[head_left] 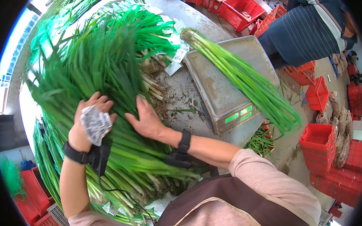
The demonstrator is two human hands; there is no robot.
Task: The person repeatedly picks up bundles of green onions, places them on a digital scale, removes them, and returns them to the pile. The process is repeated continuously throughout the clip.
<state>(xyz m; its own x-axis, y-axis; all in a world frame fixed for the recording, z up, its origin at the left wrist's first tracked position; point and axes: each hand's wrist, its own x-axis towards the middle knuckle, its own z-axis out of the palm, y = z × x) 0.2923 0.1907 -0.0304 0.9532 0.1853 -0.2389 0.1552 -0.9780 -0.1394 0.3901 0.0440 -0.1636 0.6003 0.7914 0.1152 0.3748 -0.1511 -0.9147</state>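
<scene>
A large bundle of green onions (99, 72), its leaf ends smeared by motion, lies across the left of the table. My left hand (92, 116) curls over the leaves from the left, a stack of white printed labels (95, 124) on its back. Close beside it, my right hand (146, 119) grips the bundle from the right with the thumb apart; its other fingers are partly hidden. More green onions with white, rooted stems (140, 186) lie beneath my forearms. On the scale (225, 91) to the right rests a separate bunch of green onions (236, 74), its leaves hanging over the near edge.
Green-taped, labelled bunches (153, 32) lie at the back of the metal table (174, 5). A person (308, 30) in a dark striped garment stands at the far right. Red crates (317, 140) are stacked on the floor at right, with others (32, 188) at lower left.
</scene>
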